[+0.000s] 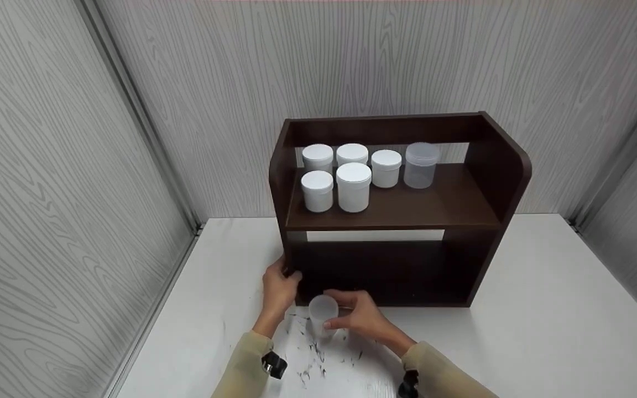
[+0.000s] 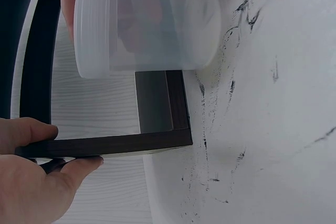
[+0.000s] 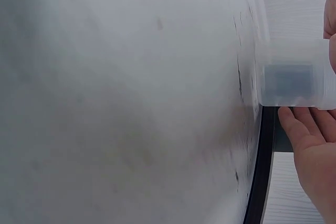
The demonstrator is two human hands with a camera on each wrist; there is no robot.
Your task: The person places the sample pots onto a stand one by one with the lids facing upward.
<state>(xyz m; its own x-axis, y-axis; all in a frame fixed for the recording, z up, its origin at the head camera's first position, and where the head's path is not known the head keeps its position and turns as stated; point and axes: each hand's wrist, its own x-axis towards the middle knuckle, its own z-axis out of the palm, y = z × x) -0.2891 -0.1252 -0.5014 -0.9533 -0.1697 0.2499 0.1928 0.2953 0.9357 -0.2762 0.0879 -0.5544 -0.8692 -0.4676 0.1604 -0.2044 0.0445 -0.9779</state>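
A dark brown two-tier shelf (image 1: 390, 221) stands on the white table. My left hand (image 1: 280, 284) grips the front edge of its left side panel (image 2: 115, 142), thumb and fingers on opposite faces. Just in front of the shelf's lower left corner, my right hand (image 1: 363, 318) holds a translucent lidded plastic jar (image 1: 324, 309) between thumb and fingers. The jar (image 2: 157, 24) is upright, its lid on; whether its base touches the table cannot be told. In the right wrist view the right hand (image 3: 315, 166) lies beside the jar, cut off by the frame edge.
Several white lidded jars (image 1: 353, 188) stand on the upper tier's left half, with one translucent jar (image 1: 421, 166) to their right. Dark scuff marks streak the table (image 1: 186, 342) near the hands. Grey wood-patterned walls (image 1: 230, 83) rise behind and on both sides.
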